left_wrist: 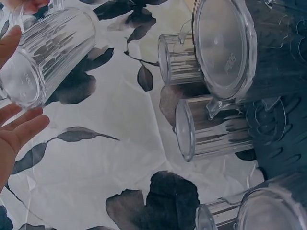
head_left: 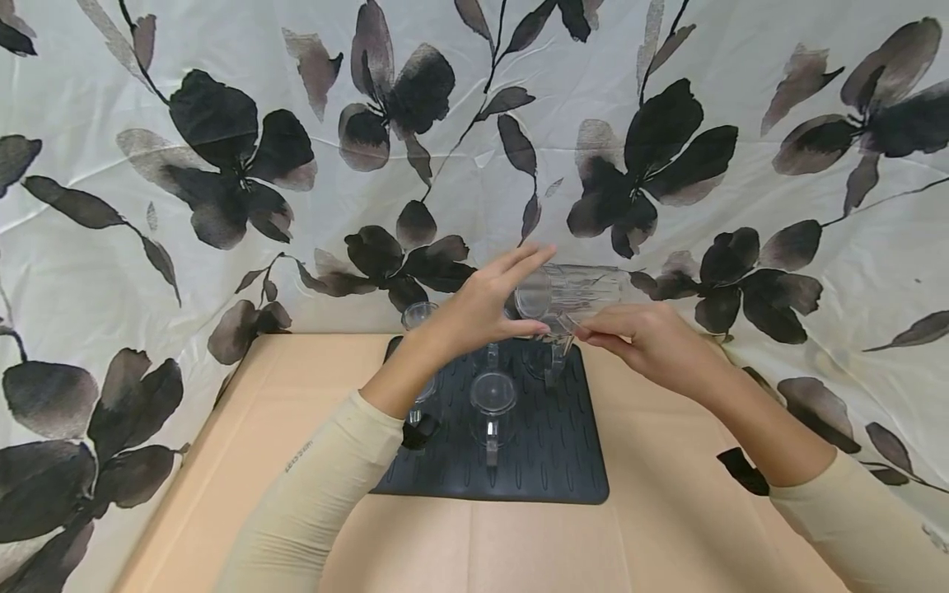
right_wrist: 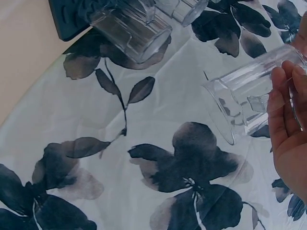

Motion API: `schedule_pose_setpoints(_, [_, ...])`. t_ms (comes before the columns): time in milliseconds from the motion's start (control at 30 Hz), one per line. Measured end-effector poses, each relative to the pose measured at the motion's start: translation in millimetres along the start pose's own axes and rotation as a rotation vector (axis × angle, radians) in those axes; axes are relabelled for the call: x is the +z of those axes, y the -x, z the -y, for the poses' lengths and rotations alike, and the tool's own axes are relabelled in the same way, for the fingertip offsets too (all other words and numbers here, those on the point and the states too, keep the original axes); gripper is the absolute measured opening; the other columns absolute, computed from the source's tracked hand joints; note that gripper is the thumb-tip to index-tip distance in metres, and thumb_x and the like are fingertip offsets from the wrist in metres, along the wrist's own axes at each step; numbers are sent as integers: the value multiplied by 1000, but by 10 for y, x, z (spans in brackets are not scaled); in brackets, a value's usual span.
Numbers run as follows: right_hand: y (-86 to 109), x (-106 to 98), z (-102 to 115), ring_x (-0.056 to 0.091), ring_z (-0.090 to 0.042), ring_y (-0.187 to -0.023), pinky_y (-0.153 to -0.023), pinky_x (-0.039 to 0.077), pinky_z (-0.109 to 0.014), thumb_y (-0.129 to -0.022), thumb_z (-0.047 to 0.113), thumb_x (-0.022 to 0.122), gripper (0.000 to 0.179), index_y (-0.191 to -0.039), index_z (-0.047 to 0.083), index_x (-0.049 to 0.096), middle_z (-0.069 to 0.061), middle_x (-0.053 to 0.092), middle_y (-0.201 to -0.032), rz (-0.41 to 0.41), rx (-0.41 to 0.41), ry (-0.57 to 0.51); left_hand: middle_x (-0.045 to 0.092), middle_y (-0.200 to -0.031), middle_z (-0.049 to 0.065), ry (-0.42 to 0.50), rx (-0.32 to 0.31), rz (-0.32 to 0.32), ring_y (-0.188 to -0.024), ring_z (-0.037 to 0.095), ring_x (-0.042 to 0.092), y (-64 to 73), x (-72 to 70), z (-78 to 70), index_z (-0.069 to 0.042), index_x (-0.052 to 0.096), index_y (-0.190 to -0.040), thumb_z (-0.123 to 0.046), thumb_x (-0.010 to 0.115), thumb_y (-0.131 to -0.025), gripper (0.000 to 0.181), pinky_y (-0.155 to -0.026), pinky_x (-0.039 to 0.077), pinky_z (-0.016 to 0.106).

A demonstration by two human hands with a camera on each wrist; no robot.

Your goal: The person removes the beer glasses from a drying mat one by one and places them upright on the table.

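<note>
A clear ribbed glass mug (head_left: 586, 287) lies sideways in the air above the back of a black mat. Its handle is held by my right hand (head_left: 656, 344), with fingers and thumb pinched round it. In the right wrist view the mug's (right_wrist: 242, 96) open rim points away from the left hand. My left hand (head_left: 482, 306) is spread at the mug's base, its fingers extended and the thumb below. The left wrist view has those fingertips close against the base; whether they touch is hard to tell.
Several more glass mugs, including one at the mat's middle (head_left: 493, 395), stand upside down on the black ribbed mat (head_left: 567, 473). My left forearm partly covers some at the left. A light tan table (head_left: 245, 461) lies beneath, and a floral cloth (head_left: 519, 206) hangs close behind.
</note>
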State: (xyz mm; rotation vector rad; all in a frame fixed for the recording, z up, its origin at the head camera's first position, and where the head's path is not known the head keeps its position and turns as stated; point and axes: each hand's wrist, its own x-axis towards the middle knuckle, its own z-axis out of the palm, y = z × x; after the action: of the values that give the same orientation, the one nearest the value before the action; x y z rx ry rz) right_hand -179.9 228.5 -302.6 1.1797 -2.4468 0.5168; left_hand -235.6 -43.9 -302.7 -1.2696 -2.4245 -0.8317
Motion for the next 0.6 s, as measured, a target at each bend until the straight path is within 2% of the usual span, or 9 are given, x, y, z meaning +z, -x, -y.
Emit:
schedule_pose_setpoints(200, [-55, 3, 34, 77, -17, -88, -70, 64, -33, -79, -2, 84, 31, -107, 10, 82, -1, 80, -101, -21, -34, 23, 46, -157, 16, -9, -3, -1, -141, 30, 52, 21, 49, 21, -13, 42, -159, -31, 87, -85, 89, -110, 52, 42])
schedule_pose_setpoints(433, [-78, 21, 65, 78, -20, -87, -71, 65, -34, -78, -1, 85, 30, -106, 8, 82, -4, 80, -99, -32, -43, 71, 46, -156, 14, 33, -29, -12, -139, 29, 54, 73, 112, 54, -11, 41, -159, -26, 87, -85, 89, -108, 53, 40])
schedule_pose_setpoints(600, [-85, 39, 88, 78, -21, -88, -72, 65, -36, -77, 0, 87, 30, -106, 8, 82, -4, 80, -99, -50, -63, 118, 49, -152, 13, 3, -32, -38, -136, 28, 56, 111, 157, 56, -11, 43, -157, -27, 86, -86, 84, -107, 53, 41])
